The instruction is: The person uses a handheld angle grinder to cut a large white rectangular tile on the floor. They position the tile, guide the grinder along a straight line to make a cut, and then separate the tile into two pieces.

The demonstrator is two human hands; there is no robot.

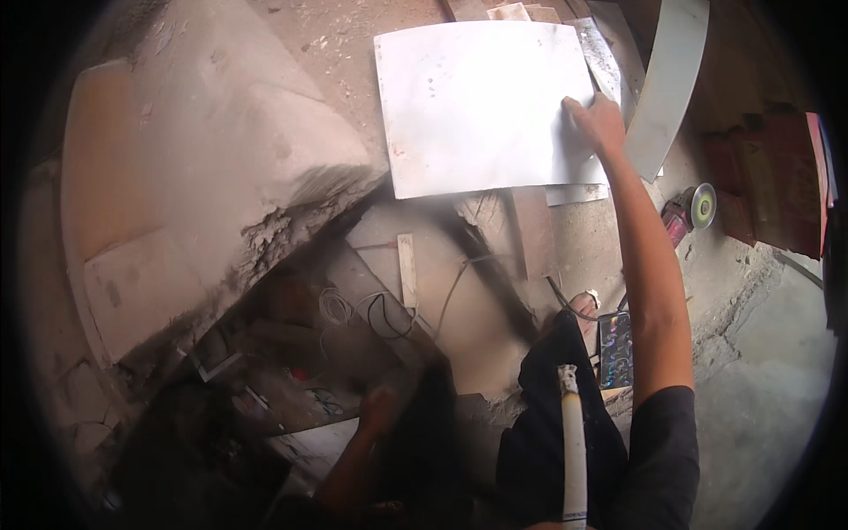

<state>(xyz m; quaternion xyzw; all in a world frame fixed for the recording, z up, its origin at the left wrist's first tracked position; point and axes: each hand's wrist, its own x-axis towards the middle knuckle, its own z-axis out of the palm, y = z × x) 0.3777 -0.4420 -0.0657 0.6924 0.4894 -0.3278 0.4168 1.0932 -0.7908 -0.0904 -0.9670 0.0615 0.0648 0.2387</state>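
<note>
A large white rectangular sheet, apparently a tile (477, 106), lies at the top middle, brightly lit. My right hand (596, 124) grips its right edge, thumb on the upper face and the other fingers at the edge, partly hidden. My left hand (378, 408) is low in the shadow beside my left leg; blur and darkness hide its fingers and anything in them. Beyond my right hand stands a long, curved-looking pale strip (669, 88). To the right of my forearm, a red angle grinder (678, 219) with a greenish disc rests on the ground.
A bulky, dusty slab with a broken edge (309, 185) fills the left. Red-brown cartons (777, 181) stand at the far right. Loose cable (336, 306) and a short wooden piece (406, 269) lie below the tile. A lit cigarette (573, 450) juts into the lower foreground.
</note>
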